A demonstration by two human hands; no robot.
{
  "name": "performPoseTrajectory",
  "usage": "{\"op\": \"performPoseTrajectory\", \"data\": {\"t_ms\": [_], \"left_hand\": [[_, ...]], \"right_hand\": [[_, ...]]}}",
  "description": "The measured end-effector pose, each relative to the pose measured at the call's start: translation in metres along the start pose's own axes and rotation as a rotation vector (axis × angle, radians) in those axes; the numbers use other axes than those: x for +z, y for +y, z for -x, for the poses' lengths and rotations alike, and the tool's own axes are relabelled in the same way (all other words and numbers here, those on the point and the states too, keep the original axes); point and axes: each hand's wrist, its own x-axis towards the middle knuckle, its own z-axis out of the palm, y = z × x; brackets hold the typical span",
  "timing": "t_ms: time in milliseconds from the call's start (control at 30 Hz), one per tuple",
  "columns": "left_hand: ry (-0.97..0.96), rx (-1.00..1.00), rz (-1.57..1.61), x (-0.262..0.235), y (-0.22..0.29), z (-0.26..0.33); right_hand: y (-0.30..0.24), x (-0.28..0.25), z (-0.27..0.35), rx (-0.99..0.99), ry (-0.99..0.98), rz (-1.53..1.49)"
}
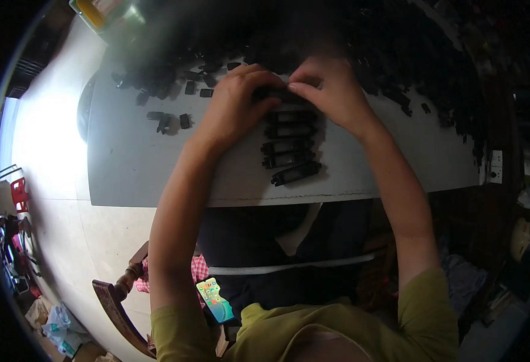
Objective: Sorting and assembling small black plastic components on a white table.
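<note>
At the far end of a short column of black plastic parts (289,145) on the grey surface (132,163), the left hand (235,105) and right hand (328,90) pinch one small black piece (274,95) between closed fingertips. It looks light, rigid and easy to grip by its long edges. Beyond the column a heap of loose black parts (313,36) crowds the surface, while a phone (215,300) rests nearer the person.
</note>
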Motion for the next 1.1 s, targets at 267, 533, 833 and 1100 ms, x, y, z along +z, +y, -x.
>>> {"op": "performPoseTrajectory", "data": {"t_ms": [267, 533, 833, 1100], "left_hand": [[0.017, 0.019, 0.046, 0.001, -0.003, -0.001], [0.031, 0.021, 0.069, 0.002, -0.001, 0.001], [0.316, -0.122, 0.041, -0.017, -0.016, -0.015], [0.217, -0.177, -0.525, -0.005, -0.016, -0.051]], "right_hand": [[-0.006, 0.001, -0.001, 0.063, -0.043, 0.014], [-0.023, 0.002, -0.009, 0.029, -0.152, 0.349], [-0.014, 0.013, -0.017, -0.126, 0.043, 0.263], [-0.006, 0.019, -0.019, -0.107, 0.034, 0.586]]}}
